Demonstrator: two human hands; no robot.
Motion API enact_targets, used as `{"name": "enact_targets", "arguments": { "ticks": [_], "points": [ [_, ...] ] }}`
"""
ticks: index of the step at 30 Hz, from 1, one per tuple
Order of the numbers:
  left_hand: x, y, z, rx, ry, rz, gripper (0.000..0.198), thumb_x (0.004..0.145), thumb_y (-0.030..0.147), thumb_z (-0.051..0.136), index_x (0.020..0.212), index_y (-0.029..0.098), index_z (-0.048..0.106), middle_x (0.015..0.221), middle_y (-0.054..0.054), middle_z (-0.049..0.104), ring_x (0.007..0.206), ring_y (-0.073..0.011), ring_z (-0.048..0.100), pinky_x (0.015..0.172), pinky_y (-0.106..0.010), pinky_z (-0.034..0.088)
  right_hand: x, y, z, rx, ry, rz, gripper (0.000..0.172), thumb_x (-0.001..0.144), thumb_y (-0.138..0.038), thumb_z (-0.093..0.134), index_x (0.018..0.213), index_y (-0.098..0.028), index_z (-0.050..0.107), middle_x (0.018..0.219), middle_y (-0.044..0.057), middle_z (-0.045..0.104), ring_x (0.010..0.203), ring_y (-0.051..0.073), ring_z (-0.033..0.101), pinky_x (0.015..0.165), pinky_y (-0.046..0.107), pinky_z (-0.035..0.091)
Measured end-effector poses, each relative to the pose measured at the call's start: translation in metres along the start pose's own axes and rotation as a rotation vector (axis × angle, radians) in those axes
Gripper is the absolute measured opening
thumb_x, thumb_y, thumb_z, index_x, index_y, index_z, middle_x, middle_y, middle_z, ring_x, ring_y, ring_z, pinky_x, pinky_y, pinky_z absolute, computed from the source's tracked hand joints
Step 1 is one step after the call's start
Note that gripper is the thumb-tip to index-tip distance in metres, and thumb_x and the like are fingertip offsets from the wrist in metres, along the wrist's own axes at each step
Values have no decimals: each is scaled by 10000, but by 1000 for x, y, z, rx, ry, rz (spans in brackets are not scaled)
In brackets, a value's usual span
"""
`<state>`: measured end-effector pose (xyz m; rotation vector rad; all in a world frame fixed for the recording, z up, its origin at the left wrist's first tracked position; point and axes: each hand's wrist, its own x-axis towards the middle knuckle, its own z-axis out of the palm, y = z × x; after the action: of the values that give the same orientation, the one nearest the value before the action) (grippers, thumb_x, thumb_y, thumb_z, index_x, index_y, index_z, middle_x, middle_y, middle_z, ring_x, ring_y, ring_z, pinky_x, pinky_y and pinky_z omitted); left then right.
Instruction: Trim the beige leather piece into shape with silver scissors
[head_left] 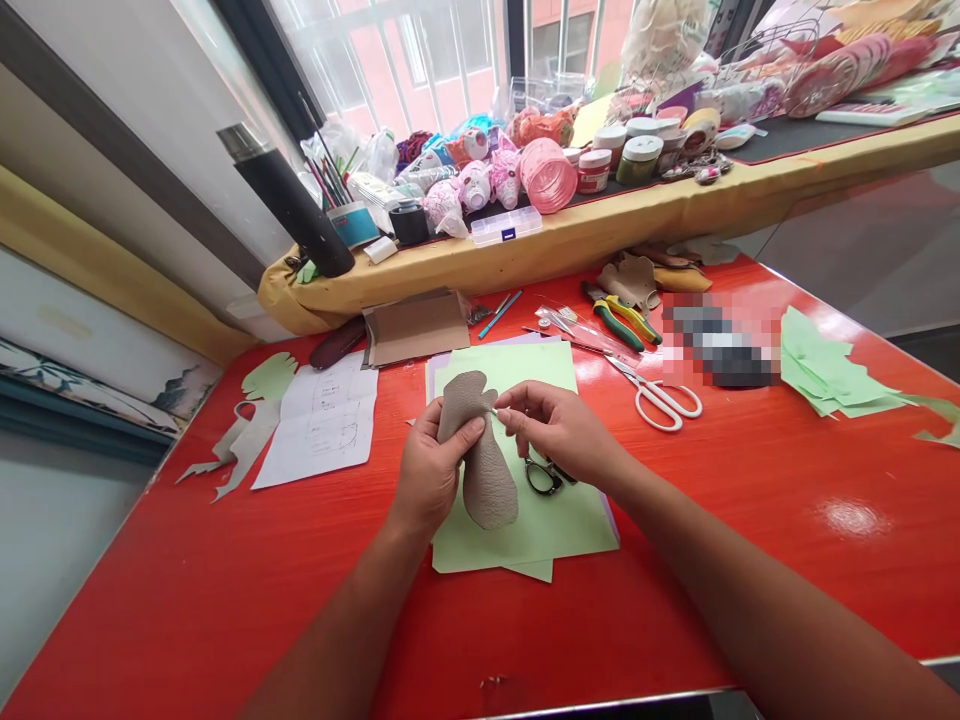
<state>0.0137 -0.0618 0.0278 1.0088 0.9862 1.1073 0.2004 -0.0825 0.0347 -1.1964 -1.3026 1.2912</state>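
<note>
My left hand (431,465) grips a grey-beige piece of textured leather (489,485), cut to a curved shape with a narrow waist, thumb on its face. Close to the piece's right edge, my right hand (551,425) is closed in a pinch. Something small and pale shows at its fingertips, too small to name. Below that hand, a dark-rimmed loop (543,478), like a scissor handle, lies partly hidden on light green paper sheets (517,555).
White-handled scissors (660,402) and green-yellow pliers (626,322) lie to the right, with green paper scraps (832,370) beyond. A printed sheet (322,420) and leather offcuts (244,440) are at left. A black thermos (289,205) stands on the crowded sill.
</note>
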Motion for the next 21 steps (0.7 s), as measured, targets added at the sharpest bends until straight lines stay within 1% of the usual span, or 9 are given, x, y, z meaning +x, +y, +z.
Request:
{"name": "enact_targets", "arguments": {
  "ticks": [4, 8, 11, 15, 17, 21],
  "points": [
    [-1, -5, -3, 40, -59, 11, 343, 783, 367, 931, 1062, 227, 789, 942, -7, 745, 823, -156, 621, 741, -269, 481, 0, -1, 0, -4, -18, 2, 179, 918, -388, 730, 942, -214, 695, 762, -14, 682, 568, 151, 649, 480, 257, 401],
    [-1, -8, -3, 46, -66, 0, 325, 790, 359, 926, 1049, 226, 782, 924, -2, 738, 817, -157, 618, 751, -273, 482, -1, -2, 1, -21, -17, 12, 146, 917, -349, 717, 853, -231, 662, 675, -34, 666, 551, 152, 627, 482, 258, 392],
    [0, -5, -1, 21, -32, -11, 362, 752, 359, 944, 1046, 220, 783, 935, -10, 748, 822, -163, 629, 751, -275, 488, -1, -2, 1, -41, -5, 18, 108, 915, -322, 698, 857, -234, 672, 645, -44, 665, 548, 156, 623, 519, 268, 436],
    [3, 6, 1, -86, 68, -35, 437, 635, 347, 995, 985, 203, 778, 911, -18, 750, 803, -161, 631, 723, -266, 495, -1, 1, 0, -77, 50, 25, 68, 906, -289, 688, 883, -226, 700, 649, -48, 651, 552, 163, 632, 585, 294, 492],
    [3, 11, 1, -119, 68, -68, 442, 607, 337, 1005, 948, 187, 768, 859, -16, 733, 767, -152, 619, 694, -258, 490, -1, 2, 0, -82, 69, 22, 105, 912, -320, 699, 878, -221, 703, 637, -48, 639, 545, 166, 626, 576, 295, 476],
    [1, 15, 2, -152, 16, -170, 466, 597, 333, 1001, 956, 171, 752, 792, -8, 701, 710, -143, 599, 645, -253, 476, 0, 3, -4, -68, 99, 3, 293, 958, -476, 702, 815, -220, 682, 567, -46, 610, 514, 158, 563, 546, 293, 420]
  ]
}}
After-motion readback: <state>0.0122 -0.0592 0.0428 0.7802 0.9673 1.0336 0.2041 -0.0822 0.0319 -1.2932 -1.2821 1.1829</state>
